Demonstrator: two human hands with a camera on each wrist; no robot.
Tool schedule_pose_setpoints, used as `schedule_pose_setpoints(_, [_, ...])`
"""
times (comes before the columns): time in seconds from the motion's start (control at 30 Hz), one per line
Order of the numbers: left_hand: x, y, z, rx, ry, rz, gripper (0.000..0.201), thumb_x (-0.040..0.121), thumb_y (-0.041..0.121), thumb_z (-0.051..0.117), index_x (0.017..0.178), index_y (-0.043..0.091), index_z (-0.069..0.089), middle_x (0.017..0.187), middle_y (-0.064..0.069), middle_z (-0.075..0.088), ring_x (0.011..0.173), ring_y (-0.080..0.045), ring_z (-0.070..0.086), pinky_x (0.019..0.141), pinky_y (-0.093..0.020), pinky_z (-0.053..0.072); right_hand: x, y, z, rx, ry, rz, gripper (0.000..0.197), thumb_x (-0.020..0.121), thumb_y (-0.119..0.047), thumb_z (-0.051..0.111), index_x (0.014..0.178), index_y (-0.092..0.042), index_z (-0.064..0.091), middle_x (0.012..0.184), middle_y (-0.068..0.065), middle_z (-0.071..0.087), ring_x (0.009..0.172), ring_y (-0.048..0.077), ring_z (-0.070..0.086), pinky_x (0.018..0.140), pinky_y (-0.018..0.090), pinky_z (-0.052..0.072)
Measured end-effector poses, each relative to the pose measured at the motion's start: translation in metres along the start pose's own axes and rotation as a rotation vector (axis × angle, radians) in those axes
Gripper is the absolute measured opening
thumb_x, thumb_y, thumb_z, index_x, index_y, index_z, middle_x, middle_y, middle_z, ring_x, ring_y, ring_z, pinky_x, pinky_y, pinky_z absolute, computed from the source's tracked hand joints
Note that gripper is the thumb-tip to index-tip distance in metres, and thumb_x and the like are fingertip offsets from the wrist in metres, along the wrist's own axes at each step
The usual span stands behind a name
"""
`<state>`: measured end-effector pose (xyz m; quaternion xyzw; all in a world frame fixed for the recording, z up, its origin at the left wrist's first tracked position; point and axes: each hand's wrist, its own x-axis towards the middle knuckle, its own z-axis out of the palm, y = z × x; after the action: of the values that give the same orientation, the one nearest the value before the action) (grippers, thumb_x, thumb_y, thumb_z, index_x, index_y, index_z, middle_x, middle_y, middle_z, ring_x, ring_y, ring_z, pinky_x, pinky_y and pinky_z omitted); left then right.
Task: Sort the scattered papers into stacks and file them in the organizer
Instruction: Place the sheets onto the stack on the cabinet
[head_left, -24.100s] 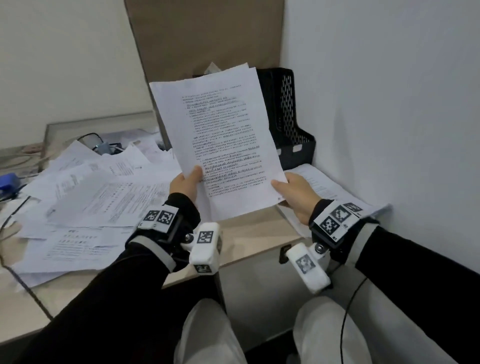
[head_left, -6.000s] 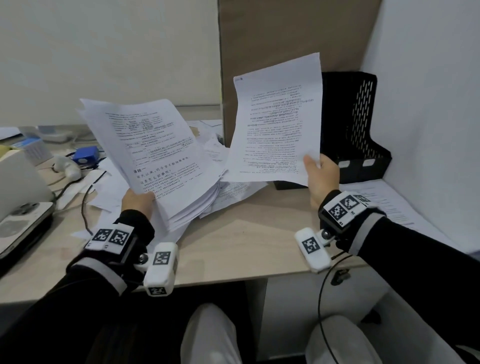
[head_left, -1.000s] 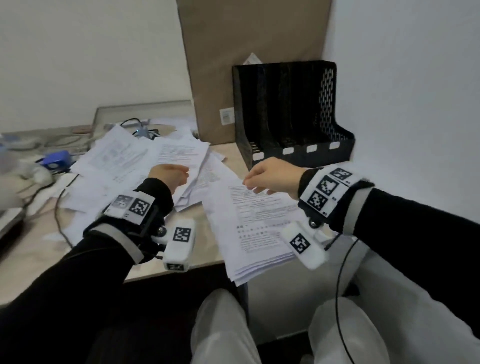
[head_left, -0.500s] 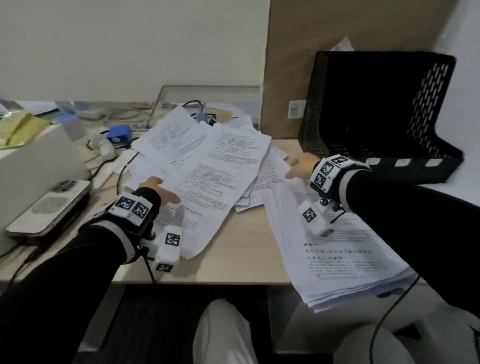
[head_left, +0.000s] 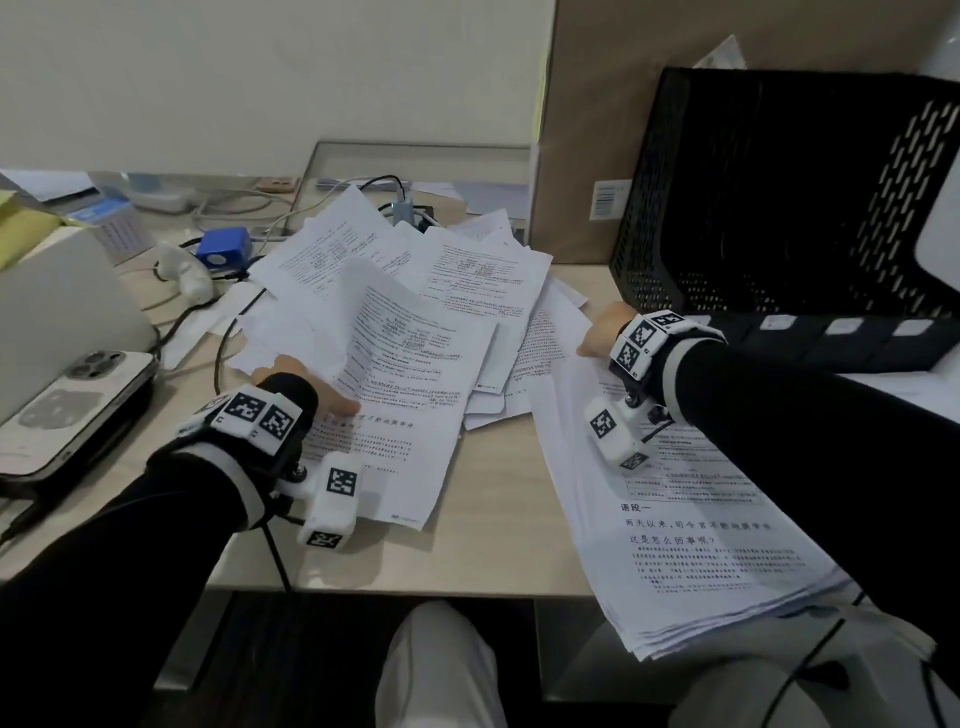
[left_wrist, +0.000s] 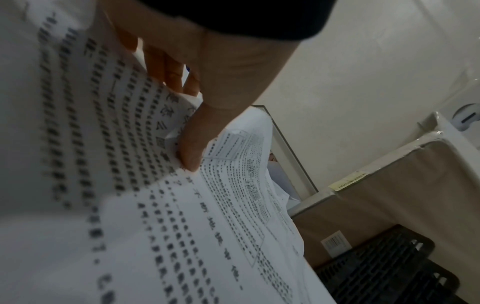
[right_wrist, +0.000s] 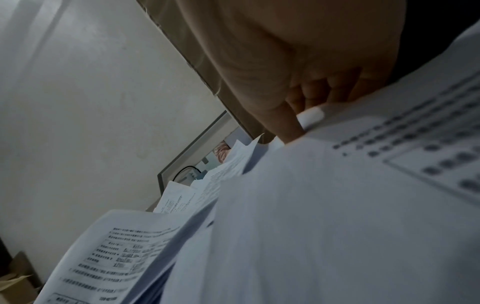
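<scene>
White sheets were mid-sort: left hand (head_left: 291, 382) pinched a loose page (head_left: 410, 374) off the scattered pile, right hand (head_left: 605, 332) gripped the sorted stack's (head_left: 691, 545) far corner. Organizer (head_left: 779, 208) sat just beyond it, unfilled. Next probably adding that page.

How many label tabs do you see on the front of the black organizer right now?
3 white label tabs show along the organizer front base: one nearest the right hand, one in the middle, one farthest right. The wrist may hide a fourth.

Your desk (head_left: 488, 530) carries scattered papers (head_left: 415, 322), a stack (head_left: 691, 525) overhanging its edge, the organizer (head_left: 779, 208), a phone (head_left: 67, 410).
</scene>
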<state>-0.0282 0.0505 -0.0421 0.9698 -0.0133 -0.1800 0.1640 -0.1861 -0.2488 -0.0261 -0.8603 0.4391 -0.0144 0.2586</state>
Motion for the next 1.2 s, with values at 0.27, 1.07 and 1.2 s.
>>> schedule_pose_setpoints(0.27, [-0.004, -0.006, -0.005, -0.308, 0.009, 0.043, 0.059, 0.065, 0.022, 0.084, 0.11, -0.005, 0.057, 0.105, -0.02, 0.063, 0.099, -0.035, 0.06, 0.076, -0.035, 0.047, -0.003, -0.011, -0.002, 0.116, 0.186, -0.069, 0.023, 0.087, -0.006, 0.052, 0.064, -0.008, 0.051, 0.075, 0.009, 0.057, 0.081, 0.027, 0.058, 0.064, 0.029, 0.041])
schedule_pose_setpoints(1.07, [-0.068, 0.021, -0.032, -0.76, 0.274, 0.266, 0.036, 0.091, 0.015, 0.052, 0.122, -0.002, 0.057, 0.125, -0.022, 0.059, 0.115, -0.035, 0.057, 0.095, -0.038, 0.043, -0.077, -0.025, -0.098, 1.095, 0.595, -0.396, 0.015, 0.091, -0.015, 0.057, 0.082, -0.022, 0.048, 0.088, 0.006, 0.063, 0.082, 0.019, 0.062, 0.081, 0.04, 0.054])
schedule_pose_setpoints(1.2, [-0.077, 0.034, -0.03, -0.862, 0.168, 0.348, 0.035, 0.089, 0.019, 0.051, 0.119, 0.003, 0.059, 0.121, -0.018, 0.062, 0.109, -0.035, 0.06, 0.097, -0.041, 0.047, -0.091, -0.023, -0.091, 1.125, 0.498, -0.373, 0.021, 0.091, -0.008, 0.056, 0.079, -0.024, 0.051, 0.093, 0.009, 0.066, 0.091, 0.026, 0.065, 0.086, 0.046, 0.055])
